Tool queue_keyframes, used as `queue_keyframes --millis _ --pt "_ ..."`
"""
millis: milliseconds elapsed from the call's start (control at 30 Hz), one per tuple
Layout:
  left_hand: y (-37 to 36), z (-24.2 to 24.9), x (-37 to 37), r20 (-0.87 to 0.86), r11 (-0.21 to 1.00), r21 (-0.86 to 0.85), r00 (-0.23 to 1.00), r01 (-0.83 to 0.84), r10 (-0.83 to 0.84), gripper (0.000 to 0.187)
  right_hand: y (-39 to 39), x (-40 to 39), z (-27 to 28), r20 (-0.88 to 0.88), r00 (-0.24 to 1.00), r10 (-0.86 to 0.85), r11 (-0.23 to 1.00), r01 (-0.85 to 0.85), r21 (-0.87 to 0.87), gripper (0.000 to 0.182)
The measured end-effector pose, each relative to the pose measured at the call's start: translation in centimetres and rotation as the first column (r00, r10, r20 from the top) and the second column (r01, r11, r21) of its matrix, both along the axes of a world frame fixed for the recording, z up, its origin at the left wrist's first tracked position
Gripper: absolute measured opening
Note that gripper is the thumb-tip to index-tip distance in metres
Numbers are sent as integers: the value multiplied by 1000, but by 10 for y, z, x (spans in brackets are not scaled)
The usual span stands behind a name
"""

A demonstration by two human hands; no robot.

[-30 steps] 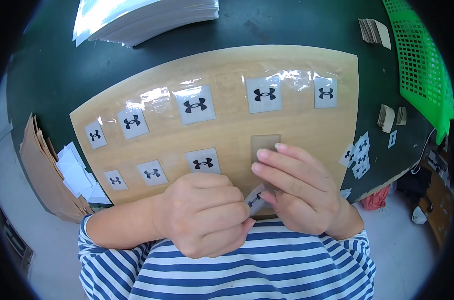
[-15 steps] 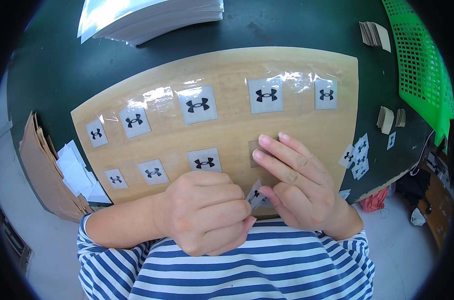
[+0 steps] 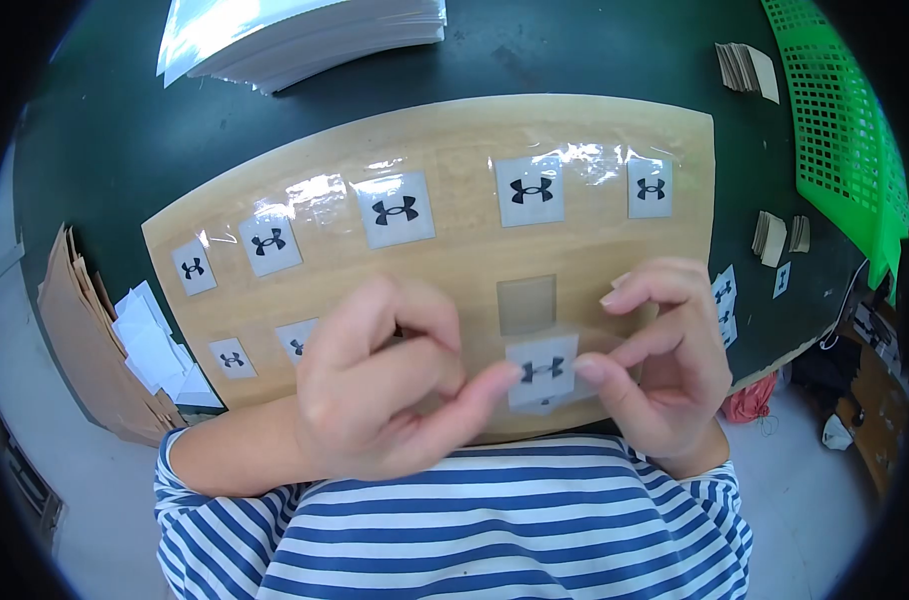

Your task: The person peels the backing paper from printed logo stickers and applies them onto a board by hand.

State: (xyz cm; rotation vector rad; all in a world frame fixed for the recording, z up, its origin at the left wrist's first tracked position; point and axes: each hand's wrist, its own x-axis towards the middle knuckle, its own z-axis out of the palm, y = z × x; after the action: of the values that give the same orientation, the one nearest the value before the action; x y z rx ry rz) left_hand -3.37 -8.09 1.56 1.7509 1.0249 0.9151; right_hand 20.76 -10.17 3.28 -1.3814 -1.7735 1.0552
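A small translucent square with a black logo (image 3: 542,370) is pinched at its left edge by my left hand (image 3: 395,380) and at its right edge by my right hand (image 3: 670,360). Both are slightly blurred. Beneath them lies a tan sheet (image 3: 475,250) bearing logo squares in two rows. Just above the held square is a darker, blank square (image 3: 527,305) on the sheet. In the upper row a logo square (image 3: 531,190) sits above that blank one. My left hand partly covers a logo square in the lower row.
A thick stack of white sheets (image 3: 315,40) stands at the back. At the right are a green basket (image 3: 845,130), small card stacks (image 3: 750,72) and loose logo pieces (image 3: 725,300). White papers (image 3: 160,345) and brown paper (image 3: 80,330) lie at the left.
The logo square has been raised and turned flat between both hands. My left hand has opened from a fist into a pinch, and my right hand has moved right, uncovering the blank square.
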Motion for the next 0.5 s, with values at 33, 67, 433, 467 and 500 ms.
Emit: queue_keyframes --millis 33,67,433,467,500 --pt "1 -1 0 -1 1000 0 1000 0 0 21 1 -1 -2 -1 1000 0 1000 0 0 21" --pt "2 -2 0 -41 1000 8 999 -8 8 21 2 -2 -7 -4 1000 -24 1000 24 5 21" --pt "5 -10 8 -305 997 45 949 -64 75 20 5 -9 -21 83 993 -82 997 82 5 22" --pt "6 -10 8 -314 996 59 946 -62 78 20 5 -9 -22 90 991 -97 995 97 11 22" --pt "5 -11 8 -323 996 70 943 -59 79 20 5 -9 -22 97 989 -112 994 112 14 22"
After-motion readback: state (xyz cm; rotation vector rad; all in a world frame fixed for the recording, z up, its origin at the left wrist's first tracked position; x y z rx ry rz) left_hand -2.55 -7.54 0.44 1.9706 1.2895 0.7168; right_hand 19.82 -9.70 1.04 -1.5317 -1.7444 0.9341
